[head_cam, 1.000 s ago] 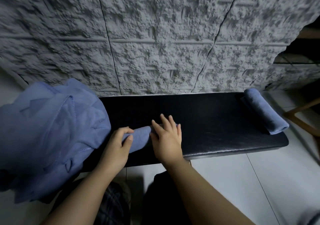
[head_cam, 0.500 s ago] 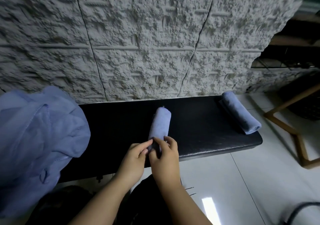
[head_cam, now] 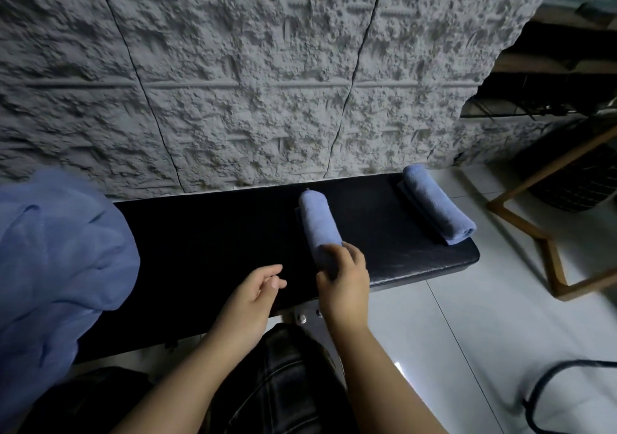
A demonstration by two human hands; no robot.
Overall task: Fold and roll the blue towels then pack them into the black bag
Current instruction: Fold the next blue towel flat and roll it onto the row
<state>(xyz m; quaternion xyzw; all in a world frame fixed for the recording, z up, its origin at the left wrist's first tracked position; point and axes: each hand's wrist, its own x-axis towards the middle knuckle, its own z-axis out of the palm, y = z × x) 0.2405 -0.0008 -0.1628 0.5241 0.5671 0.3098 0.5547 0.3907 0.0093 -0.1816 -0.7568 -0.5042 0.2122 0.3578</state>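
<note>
A rolled blue towel lies on the black padded bench, pointing away from me. My right hand grips its near end. My left hand hovers just left of it, fingers loosely apart and holding nothing. A second rolled blue towel rests at the bench's right end. A heap of unrolled blue towels covers the bench's left end. A black quilted bag sits below my arms, near my lap.
A rough grey stone-pattern wall runs right behind the bench. A wooden frame and a dark basket stand on the white tiled floor at right. A black cable loops at the lower right.
The rolled towel was turned from lying across the bench to pointing away and slid to the right. My left hand has let go of it; my right hand still holds its near end.
</note>
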